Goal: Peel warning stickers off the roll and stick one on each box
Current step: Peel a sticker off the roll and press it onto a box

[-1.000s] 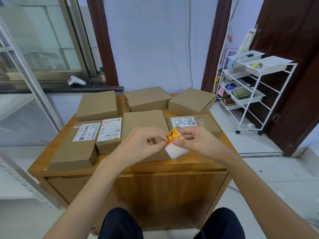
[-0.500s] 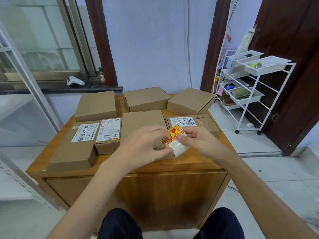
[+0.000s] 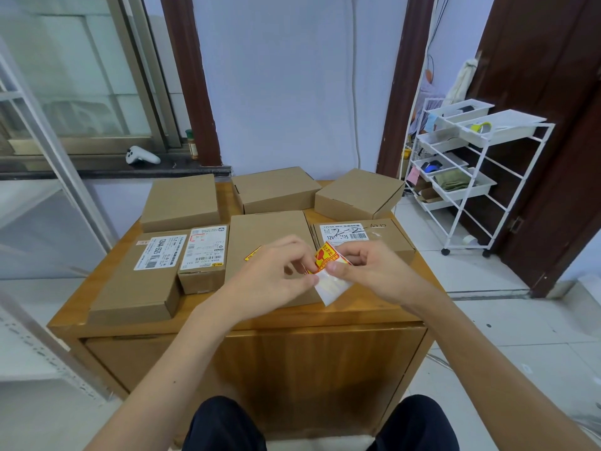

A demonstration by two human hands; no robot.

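Observation:
Several brown cardboard boxes lie on a wooden cabinet (image 3: 374,315). Both hands hover over the plain middle front box (image 3: 265,231). My right hand (image 3: 374,270) pinches a short sticker strip, its white backing (image 3: 331,289) hanging down. A yellow and red warning sticker (image 3: 325,257) stands up from the strip between the hands. My left hand (image 3: 276,276) pinches the sticker's lower left edge. A small yellow-red corner (image 3: 252,254) shows just left of my left hand; I cannot tell whether it is stuck to the box. The right front box (image 3: 388,237) has a white barcode label.
Two labelled boxes (image 3: 143,281) (image 3: 203,257) lie front left, three plain ones (image 3: 182,203) (image 3: 276,188) (image 3: 357,193) at the back. A white wire trolley (image 3: 471,177) stands on the right by a dark door. A white controller (image 3: 143,156) rests on the window sill.
The hands have stayed over the middle box. The sticker stands further away from its backing, and a yellow-red corner now shows left of my left hand.

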